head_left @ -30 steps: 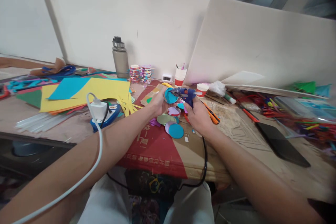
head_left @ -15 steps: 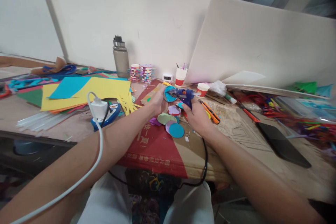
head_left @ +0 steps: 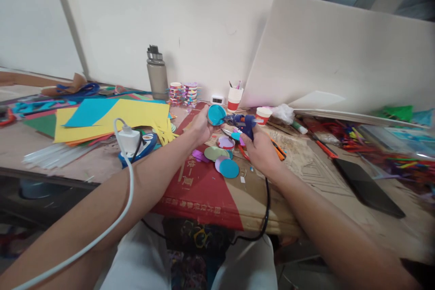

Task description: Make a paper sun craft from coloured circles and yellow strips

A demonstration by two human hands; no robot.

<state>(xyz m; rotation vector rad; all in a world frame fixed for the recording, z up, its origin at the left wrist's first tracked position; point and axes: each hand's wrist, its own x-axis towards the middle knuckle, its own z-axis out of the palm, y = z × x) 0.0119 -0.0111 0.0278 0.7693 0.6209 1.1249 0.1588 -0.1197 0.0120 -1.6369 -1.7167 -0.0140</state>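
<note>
The teal paper disc (head_left: pixel 216 114) is being held up above the table, just past the far edge of the red-and-brown cardboard (head_left: pixel 200 190), its face tilted up and toward the right. The left hand (head_left: pixel 203 128) is pinching it from the lower left, fingers closed on its rim. Coming in from the other side is the blue glue gun (head_left: pixel 244 122), and the right hand (head_left: pixel 260 149) is wrapped tight around its handle. The gun's barrel is lying roughly level, running right to left, nozzle aimed straight at the disc's right edge (touching or only just beside it, I cannot tell from here). So the disc is sitting left of the nozzle, along the barrel's own line, and the left hand is the one on it.

Below the hands, loose paper circles (head_left: pixel 228 168) are lying scattered on the cardboard, and the gun's black cord (head_left: pixel 266 199) is trailing off the near table edge. An orange utility knife (head_left: pixel 279 150) is resting just right of the right hand, a red-and-white paper cup (head_left: pixel 234 98) is standing behind, and the yellow paper sheets (head_left: pixel 136 115) are spreading out well to the left.
</note>
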